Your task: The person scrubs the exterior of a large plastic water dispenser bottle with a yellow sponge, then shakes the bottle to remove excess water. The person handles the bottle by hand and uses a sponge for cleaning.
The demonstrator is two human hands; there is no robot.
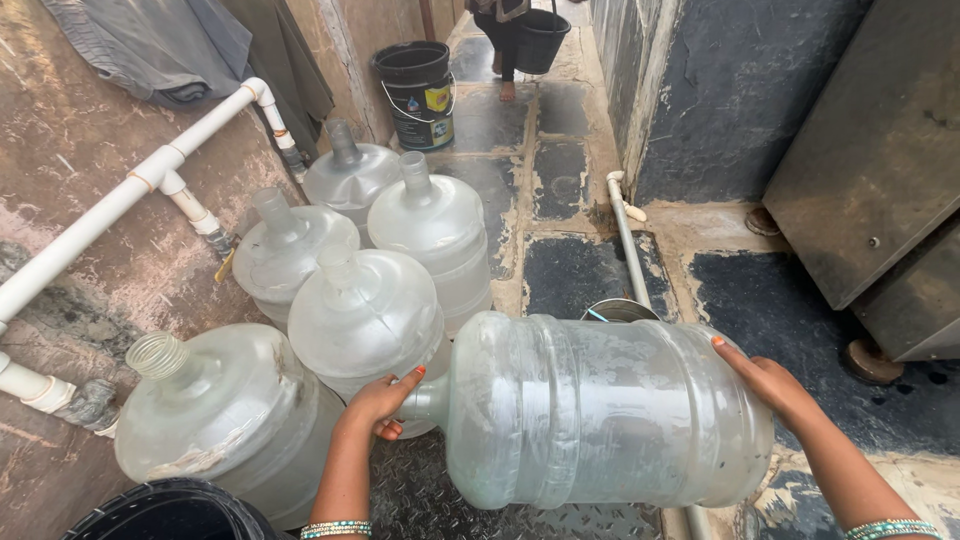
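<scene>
Both hands carry a large clear water jug turned on its side in the single head view. At its neck end the left hand curls around the narrow spout, fingers closed on it, so the mouth itself is hidden behind the palm. At the flat bottom end the right hand presses its open palm and spread fingers against the base; that arm runs off the lower right corner, a beaded bracelet only partly seen.

Taking the held jug as the landmark: just left of its neck stand five more clear jugs, the nearest upright jug almost touching the left hand, a tilted jug with a ribbed open mouth further left. Behind these a white pipe runs along the stained wall. Below and left of the held jug, a black bucket rim is cut off by the frame edge. Directly behind its upper side, a round metal rim peeks out, mostly hidden, so its kind cannot be told. Beneath the jug lies patterned metal plate.

Far beyond the jug, a black bucket stands on the stone floor, and another person with a dark pail is seen only from the waist down
</scene>
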